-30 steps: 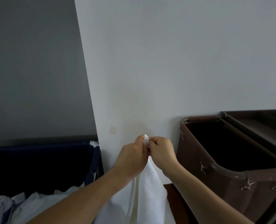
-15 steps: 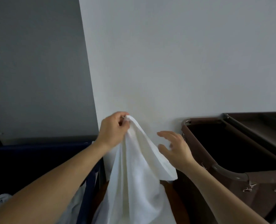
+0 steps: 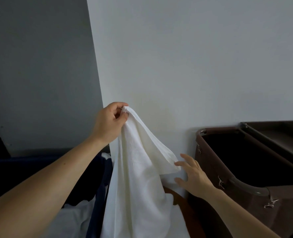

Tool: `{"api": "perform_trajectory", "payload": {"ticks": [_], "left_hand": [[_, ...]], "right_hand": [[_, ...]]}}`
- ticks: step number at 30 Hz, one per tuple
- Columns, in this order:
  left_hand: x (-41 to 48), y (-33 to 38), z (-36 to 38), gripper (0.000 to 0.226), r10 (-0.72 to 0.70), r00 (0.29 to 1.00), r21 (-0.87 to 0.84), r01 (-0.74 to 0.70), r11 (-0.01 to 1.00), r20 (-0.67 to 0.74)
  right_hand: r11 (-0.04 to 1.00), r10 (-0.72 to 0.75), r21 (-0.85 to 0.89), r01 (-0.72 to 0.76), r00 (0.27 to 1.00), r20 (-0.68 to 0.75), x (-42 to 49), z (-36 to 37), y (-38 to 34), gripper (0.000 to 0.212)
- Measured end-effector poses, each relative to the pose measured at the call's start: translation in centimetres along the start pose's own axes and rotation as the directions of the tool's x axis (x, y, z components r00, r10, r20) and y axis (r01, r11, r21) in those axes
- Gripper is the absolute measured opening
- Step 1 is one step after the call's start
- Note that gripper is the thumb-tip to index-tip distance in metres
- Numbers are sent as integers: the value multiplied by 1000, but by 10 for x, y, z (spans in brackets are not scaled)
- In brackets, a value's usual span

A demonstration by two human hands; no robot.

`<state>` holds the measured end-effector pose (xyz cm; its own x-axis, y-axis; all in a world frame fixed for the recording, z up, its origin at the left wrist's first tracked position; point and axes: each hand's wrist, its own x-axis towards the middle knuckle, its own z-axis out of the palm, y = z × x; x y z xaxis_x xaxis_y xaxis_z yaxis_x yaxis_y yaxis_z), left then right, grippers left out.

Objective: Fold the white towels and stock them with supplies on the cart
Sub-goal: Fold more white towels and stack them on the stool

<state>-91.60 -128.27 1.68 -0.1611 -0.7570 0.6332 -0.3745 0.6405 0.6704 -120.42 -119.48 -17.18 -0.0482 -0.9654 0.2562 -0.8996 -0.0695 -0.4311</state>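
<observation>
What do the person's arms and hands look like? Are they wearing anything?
Nothing that I can see. The left arm and right arm are bare, with no sleeves in view. The left hand and right hand have no gloves. No rings, watch or bracelet show on the fingers or wrists.

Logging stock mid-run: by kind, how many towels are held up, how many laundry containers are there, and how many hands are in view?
White terry towel, held up: 1
Laundry containers, navy fabric bin and brown fabric cart bag: 2
Hands, left hand pinching the towel's corner, right hand open at its edge: 2
Total: 5
</observation>
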Motion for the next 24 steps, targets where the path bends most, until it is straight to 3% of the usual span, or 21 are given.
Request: {"api": "perform_trajectory", "payload": {"ticks": [4,9,11,14,17,19,24], "left_hand": [[-3,3,-9,24,-3,1000,2,3,1000,-13],[-3,3,-16,22,7,1000,-13,-7,1000,-13],[1,-2,-22,22,9,1000,-1,-9,1000,-15],[18,-15,-41,22,-26,997,26,28,999,-74],[45,-29,-63,22,-75,988,22,79,997,-132],[67,-32,-76,24,-118,979,-35,114,993,-165],[115,-20,-102,24,-219,946,-208,170,963,-241]], "right_hand": [[998,-48,42,53,993,-106,5,7,-1,46],[998,-27,-43,36,982,187,13,18,7,35],[997,-41,-58,57,970,239,16,11,8,34],[1000,13,13,-14,996,84,29,-37,-2,15],[996,-2,84,18,980,-197,54,-118,-24,24],[995,-63,57,79,969,-240,69,-169,-54,18],[982,-138,62,176,909,-393,96,-257,-121,29]]}}
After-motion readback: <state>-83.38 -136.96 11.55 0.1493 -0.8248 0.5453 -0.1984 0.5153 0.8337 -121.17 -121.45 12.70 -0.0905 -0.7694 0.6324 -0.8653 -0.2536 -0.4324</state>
